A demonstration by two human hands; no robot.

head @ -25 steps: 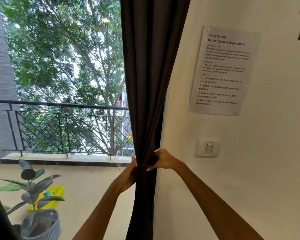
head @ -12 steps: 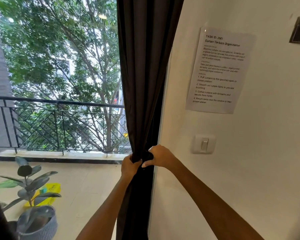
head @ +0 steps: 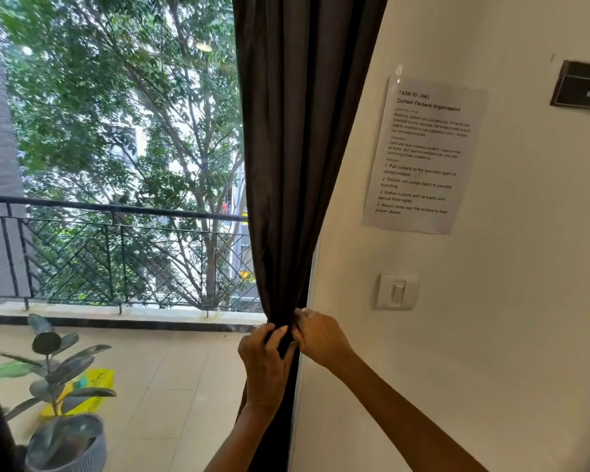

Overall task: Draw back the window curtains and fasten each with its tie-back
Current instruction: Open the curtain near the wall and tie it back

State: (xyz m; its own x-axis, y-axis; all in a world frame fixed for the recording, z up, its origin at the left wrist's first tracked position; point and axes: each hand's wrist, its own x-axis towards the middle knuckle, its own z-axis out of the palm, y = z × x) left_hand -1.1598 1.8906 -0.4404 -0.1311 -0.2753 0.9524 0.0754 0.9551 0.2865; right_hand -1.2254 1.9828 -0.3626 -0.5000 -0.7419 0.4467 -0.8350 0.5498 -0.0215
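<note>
1. Curtain (head: 297, 148): dark, drawn to the window's right edge against the wall (head: 491, 335), gathered into a narrow bunch low down.
2. Left hand (head: 264, 361): fingers curled round the gathered cloth from the window side, gripping it.
3. Right hand (head: 321, 338): pinches the same bunch from the wall side, just beside the left.
4. No tie-back can be made out between the hands.
5. Wall: a printed sheet (head: 423, 155) above a switch (head: 396, 291).
6. Plant (head: 58, 396): potted, bottom left.
</note>
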